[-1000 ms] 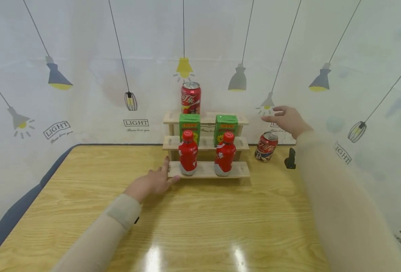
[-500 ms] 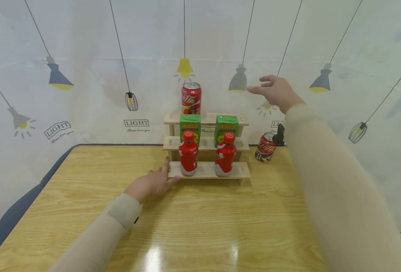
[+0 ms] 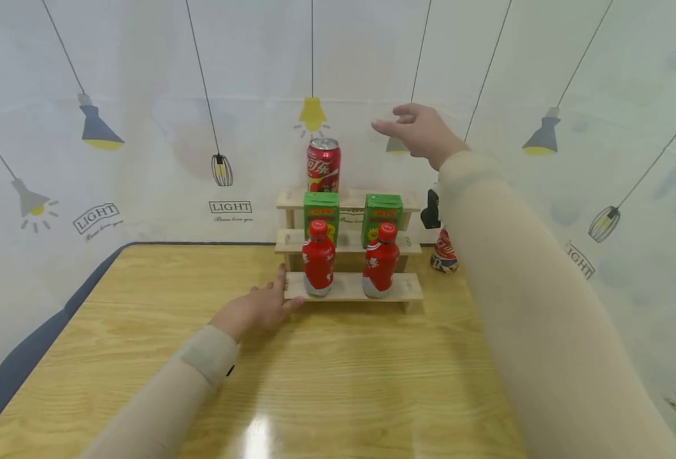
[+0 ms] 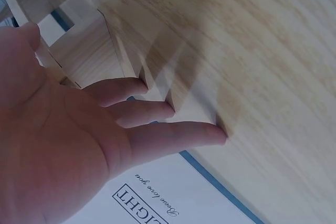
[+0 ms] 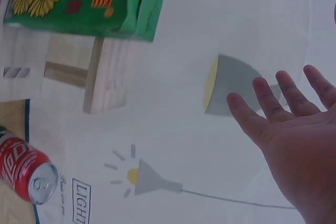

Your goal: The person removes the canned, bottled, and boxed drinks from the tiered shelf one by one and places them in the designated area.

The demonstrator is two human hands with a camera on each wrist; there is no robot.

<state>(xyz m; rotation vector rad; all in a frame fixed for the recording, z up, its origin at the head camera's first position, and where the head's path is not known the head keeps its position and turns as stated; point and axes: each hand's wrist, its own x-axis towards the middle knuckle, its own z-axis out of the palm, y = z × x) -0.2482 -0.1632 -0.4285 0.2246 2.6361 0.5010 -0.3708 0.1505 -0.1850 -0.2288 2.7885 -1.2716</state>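
Had a lamp-printed backdrop (image 3: 148, 51) across the whole upper frame and a wooden table (image 3: 338, 376) filling the lower middle. Caught a right sleeve (image 3: 538, 287) slanting up the right side. Found a three-tier rack (image 3: 349, 290) near dead centre.

Noticed the right hand (image 3: 420, 132) upper right of centre, fingers (image 5: 244, 113) straight, spread pretty wide, holding nothing. Saw the left hand (image 3: 263, 306) left of centre, at the lowest tier's left end, thumb seemingly against the front edge, fingers (image 4: 178, 139) long and uncurled.

Counted a left bottle (image 3: 318, 264) and right bottle (image 3: 380, 268) on the bottom tier, plus a left carton (image 3: 322, 213) and right carton (image 3: 382, 211) one tier up.

Spotted a red can (image 3: 323, 167) on the top tier's left part, upright, long axis vertical. Reckoned this offset mattered most: down and left of the right fingers, clearly apart, right hand nearer. Also glimpsed a second can (image 3: 443, 255) right of the rack, partly behind the sleeve.
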